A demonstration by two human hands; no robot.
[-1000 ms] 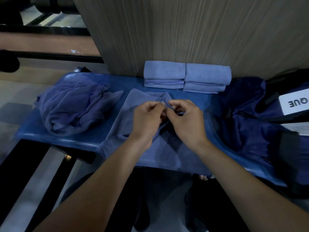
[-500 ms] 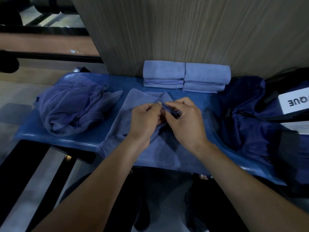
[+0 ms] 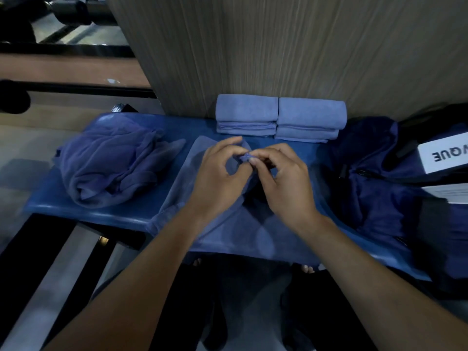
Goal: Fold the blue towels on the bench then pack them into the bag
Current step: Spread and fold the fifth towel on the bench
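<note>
Soft blue cloth, the towel (image 3: pixel 177 196) lies spread on the glossy padded desk (image 3: pixel 83 211). Your left hand (image 3: pixel 217 178) and right hand (image 3: pixel 286 181) pinch its bunched corner. Behind it sit two folded towels (image 3: pixel 278 115); left of it a crumpled pile (image 3: pixel 106 168); right of it the slack navy bag (image 3: pixel 374 178).

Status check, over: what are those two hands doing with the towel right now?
Left hand and right hand both pinching one bunched corner of the towel. Towel spread on bench, unfolded. Crumpled pile waiting left. Nothing blocking.
</note>
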